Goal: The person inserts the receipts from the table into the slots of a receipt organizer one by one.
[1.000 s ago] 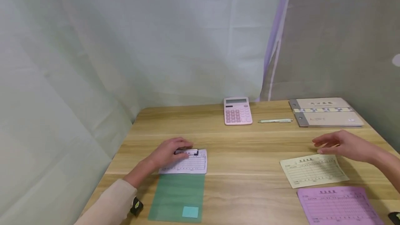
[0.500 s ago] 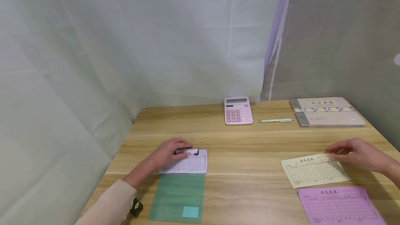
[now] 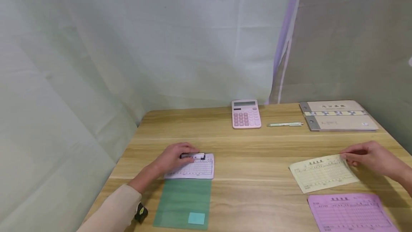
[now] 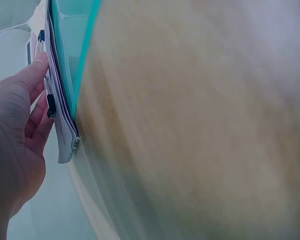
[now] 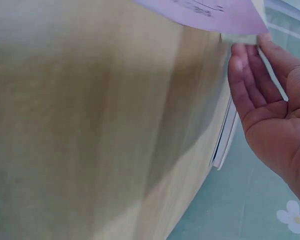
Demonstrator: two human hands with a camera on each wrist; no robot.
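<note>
My left hand (image 3: 175,157) pinches the metal clip (image 3: 193,155) with black ends at the top of a stack of white printed forms (image 3: 201,167). In the left wrist view, the thumb presses the clip (image 4: 51,102) while the fingers lie behind it. Below the forms extends a translucent green sheet (image 3: 183,199) with a pale blue label. At the right, my right hand (image 3: 374,157) pinches the top right corner of a yellow printed form (image 3: 322,174), thumb against fingers. That corner is raised slightly off the table. A purple form (image 3: 351,212) lies just nearer.
A pink calculator (image 3: 246,114) lies at the back of the wooden table (image 3: 251,160). A light green pen (image 3: 284,124) and a beige bound book (image 3: 338,115) are to its right. Curtains (image 3: 206,46) hang close behind the table and along its left side.
The right hand has moved from above the yellow form to its top right corner, taken hold of it and lifted that corner slightly. My left hand stays in place.
</note>
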